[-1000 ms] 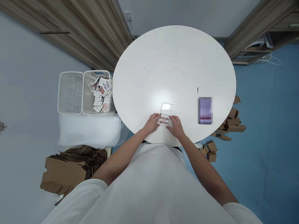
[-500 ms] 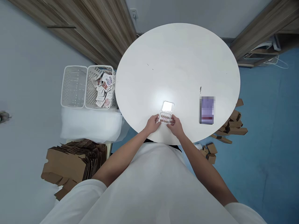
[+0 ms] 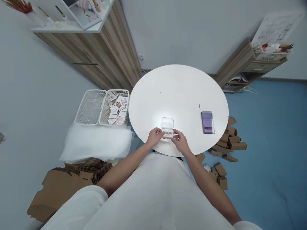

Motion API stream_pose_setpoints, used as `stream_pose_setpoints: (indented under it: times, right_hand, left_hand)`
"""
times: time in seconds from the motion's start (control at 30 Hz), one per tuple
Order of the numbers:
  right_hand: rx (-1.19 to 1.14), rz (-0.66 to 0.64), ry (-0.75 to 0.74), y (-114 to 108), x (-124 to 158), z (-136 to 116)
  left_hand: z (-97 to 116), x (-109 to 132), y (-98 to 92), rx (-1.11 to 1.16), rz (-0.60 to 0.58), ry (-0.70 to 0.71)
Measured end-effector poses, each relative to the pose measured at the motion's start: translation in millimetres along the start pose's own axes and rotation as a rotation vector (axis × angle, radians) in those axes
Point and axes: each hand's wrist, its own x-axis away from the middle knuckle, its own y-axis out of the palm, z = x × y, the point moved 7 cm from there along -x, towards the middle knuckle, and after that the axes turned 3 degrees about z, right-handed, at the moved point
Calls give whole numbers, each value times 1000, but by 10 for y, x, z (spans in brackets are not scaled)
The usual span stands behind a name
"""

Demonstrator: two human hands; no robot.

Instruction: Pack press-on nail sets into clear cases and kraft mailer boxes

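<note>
A small clear plastic case lies on the white round table near its front edge, its lid raised on the far side. Inside its base sit two rows of small, shiny reddish-brown pieces on a pale backing; they look like false nails. My left hand grips the left side of the case, with the thumb over the rim at the pieces. On the opposite side, my right hand holds the right edge between bent fingers and thumb.
The white table also bears a purple, pixelated flat object at right. Left stand a basket of printed cards, a basket of clear cases, white sheets and flattened cardboard. Cardboard boxes lie on the floor at right.
My view has tilted up, bringing the shelf tops and more wall into sight. The bright glare on the lid has gone. Both hands stay at the case.
</note>
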Motion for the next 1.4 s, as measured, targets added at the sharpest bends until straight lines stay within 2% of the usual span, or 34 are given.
stream_pose_setpoints:
  times: [0.07,0.23,0.33,0.47,0.6,0.7,0.83,1.03,1.4]
  right_hand:
    - [-34,33,-16,37,115,-65]
    - [-138,102,-18,109,365,-139]
    - [-186,142,-9,118,469,-142]
    - [-311,162,16,128,508,-116]
    - [-470,100,99,228,474,-68]
    - [-509,77,93,295,461,-89]
    - [-490,114,21,311,473,-149]
    - [-458,105,-41,346,485,-224]
    - [-516,147,-10,372,525,-223]
  left_hand:
    - [44,47,-55,45,-36,21]
    - [79,221,-153,238,-245,-23]
    - [79,319,-226,297,-329,-43]
    - [61,404,-276,363,-407,-63]
    - [50,460,-285,383,-476,-74]
    - [42,483,-297,403,-506,-88]
    - [0,489,-306,450,-529,-133]
    - [-48,474,-319,524,-530,-188]
    - [-18,499,-319,616,-517,-245]
